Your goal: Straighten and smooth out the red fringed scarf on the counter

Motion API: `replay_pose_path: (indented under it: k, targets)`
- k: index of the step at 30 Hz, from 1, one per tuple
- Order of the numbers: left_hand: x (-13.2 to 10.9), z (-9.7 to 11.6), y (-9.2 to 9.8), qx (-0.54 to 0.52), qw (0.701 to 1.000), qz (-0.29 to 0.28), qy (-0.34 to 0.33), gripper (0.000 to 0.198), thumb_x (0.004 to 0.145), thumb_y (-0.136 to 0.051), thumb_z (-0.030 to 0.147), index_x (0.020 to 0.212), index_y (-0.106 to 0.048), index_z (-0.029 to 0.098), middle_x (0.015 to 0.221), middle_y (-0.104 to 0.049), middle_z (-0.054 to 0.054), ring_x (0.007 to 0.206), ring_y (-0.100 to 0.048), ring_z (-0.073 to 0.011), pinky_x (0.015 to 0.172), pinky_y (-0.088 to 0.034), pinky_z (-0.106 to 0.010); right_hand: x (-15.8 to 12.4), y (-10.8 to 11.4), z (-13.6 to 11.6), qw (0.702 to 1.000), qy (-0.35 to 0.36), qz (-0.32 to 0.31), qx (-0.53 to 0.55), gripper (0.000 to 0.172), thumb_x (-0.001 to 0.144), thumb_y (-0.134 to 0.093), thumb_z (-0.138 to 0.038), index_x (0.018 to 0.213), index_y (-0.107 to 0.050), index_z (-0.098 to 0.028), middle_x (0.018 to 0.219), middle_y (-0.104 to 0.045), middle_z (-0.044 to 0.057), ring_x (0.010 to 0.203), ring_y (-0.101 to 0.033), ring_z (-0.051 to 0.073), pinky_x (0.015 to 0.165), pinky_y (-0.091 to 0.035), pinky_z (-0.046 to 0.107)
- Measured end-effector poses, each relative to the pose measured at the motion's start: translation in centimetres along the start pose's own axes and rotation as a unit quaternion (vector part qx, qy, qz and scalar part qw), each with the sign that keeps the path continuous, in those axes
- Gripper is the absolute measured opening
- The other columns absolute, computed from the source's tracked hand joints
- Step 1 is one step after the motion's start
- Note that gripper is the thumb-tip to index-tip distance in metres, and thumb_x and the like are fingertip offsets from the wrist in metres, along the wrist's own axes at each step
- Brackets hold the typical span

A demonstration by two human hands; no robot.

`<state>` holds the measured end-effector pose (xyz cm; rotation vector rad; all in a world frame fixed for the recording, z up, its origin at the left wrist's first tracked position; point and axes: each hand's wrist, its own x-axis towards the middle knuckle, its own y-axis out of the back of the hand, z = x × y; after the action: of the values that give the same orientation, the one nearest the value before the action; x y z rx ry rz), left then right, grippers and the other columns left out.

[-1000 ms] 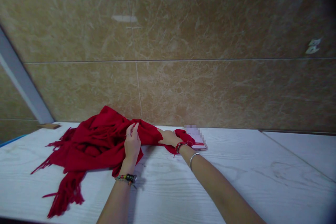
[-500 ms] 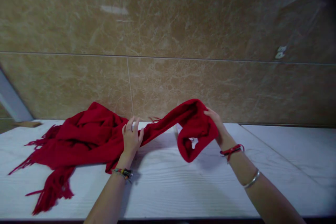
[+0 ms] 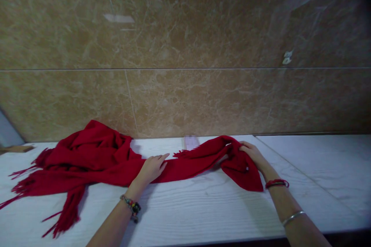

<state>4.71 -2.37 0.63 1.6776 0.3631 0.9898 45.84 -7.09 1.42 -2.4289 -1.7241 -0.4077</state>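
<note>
A red scarf (image 3: 179,170) with fringed ends stretches along the white surface. Its left part lies in a loose, crumpled heap, with fringes spilling to the left and toward the front. My left hand (image 3: 151,168) rests on the narrow middle stretch, its fingers extended over the cloth. At the scarf's right end, the fingers of my right hand (image 3: 254,157) are closed on the folded cloth; my thumb is hidden there. A shorter fringed part lies along the back, between the two hands.
A small pale pink rectangular item (image 3: 191,142) lies behind the scarf by the wall. Brown marbled tiles (image 3: 203,100) rise along the back edge of the white tabletop (image 3: 185,212). A brown piece (image 3: 17,149) sits at the far left, and a seam crosses the surface at right.
My right hand has moved right and down, drawing the scarf's right end out and lowering it onto the surface. My left hand now lies flatter on the cloth. The pink item has come into view.
</note>
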Motion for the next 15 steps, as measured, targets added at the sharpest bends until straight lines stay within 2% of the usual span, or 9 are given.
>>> replay_pose_path:
  k: [2,4,6,9,11,13,15]
  targets:
    - [0.2,-0.1,-0.5,-0.029,0.999,0.007,-0.014,0.032,0.086,-0.035,0.02,0.113,-0.053,0.02,0.088,-0.063,-0.007,0.079,-0.059,-0.0165,0.074,-0.048,-0.029,-0.1,-0.7,-0.3,0.992,0.01,-0.086,-0.091,0.02,0.055,-0.061,-0.02,0.074,-0.066,-0.019,0.075,-0.066,0.002,0.074,-0.058,0.02,0.078,-0.044,0.037]
    - [0.5,0.4,-0.5,-0.074,0.996,0.044,-0.02,0.032,0.086,-0.034,0.019,0.111,-0.054,0.021,0.087,-0.062,-0.006,0.079,-0.059,-0.0152,0.073,-0.048,-0.027,-0.5,-1.9,-0.9,0.979,0.064,-0.125,-0.15,0.023,0.054,-0.063,-0.018,0.077,-0.066,-0.02,0.081,-0.065,0.002,0.081,-0.056,0.021,0.085,-0.041,0.04]
    - [1.0,1.7,-0.2,-0.126,0.988,0.092,-0.019,0.031,0.087,-0.035,0.021,0.112,-0.053,0.02,0.088,-0.061,-0.006,0.081,-0.058,-0.015,0.075,-0.049,-0.028,-1.1,-3.3,-1.7,0.957,0.121,-0.178,-0.193,0.023,0.058,-0.062,-0.018,0.081,-0.066,-0.02,0.084,-0.063,0.003,0.083,-0.055,0.021,0.085,-0.04,0.041]
    - [2.1,5.0,0.6,-0.197,0.969,0.145,-0.036,0.03,0.087,-0.037,0.022,0.113,-0.051,0.019,0.094,-0.061,-0.008,0.087,-0.057,-0.0158,0.078,-0.048,-0.03,-2.5,-5.8,-2.7,0.921,0.18,-0.248,-0.24,0.035,0.065,-0.06,-0.021,0.1,-0.06,-0.02,0.096,-0.059,0.006,0.092,-0.053,0.021,0.088,-0.039,0.04]
    - [3.2,7.6,0.9,-0.24,0.958,0.149,-0.054,0.03,0.087,-0.037,0.022,0.115,-0.049,0.02,0.096,-0.061,-0.007,0.089,-0.057,-0.0159,0.079,-0.048,-0.03,-3.6,-7.6,-3.0,0.907,0.206,-0.264,-0.255,0.055,0.064,-0.063,-0.025,0.118,-0.049,-0.021,0.112,-0.05,0.009,0.104,-0.047,0.022,0.094,-0.035,0.04]
    - [4.2,9.8,0.9,-0.279,0.948,0.136,-0.069,0.032,0.087,-0.039,0.021,0.118,-0.046,0.021,0.102,-0.061,-0.007,0.093,-0.057,-0.0163,0.081,-0.048,-0.031,-4.4,-9.4,-2.9,0.895,0.23,-0.281,-0.259,0.07,0.06,-0.068,-0.029,0.125,-0.042,-0.022,0.125,-0.039,0.011,0.116,-0.037,0.025,0.099,-0.029,0.042]
    - [5.0,11.0,0.6,-0.304,0.942,0.123,-0.068,0.033,0.086,-0.04,0.02,0.119,-0.044,0.022,0.106,-0.06,-0.007,0.095,-0.057,-0.0165,0.082,-0.047,-0.032,-4.7,-11.0,-2.5,0.89,0.247,-0.297,-0.241,0.064,0.06,-0.069,-0.029,0.12,-0.047,-0.021,0.127,-0.037,0.011,0.119,-0.033,0.026,0.1,-0.028,0.043]
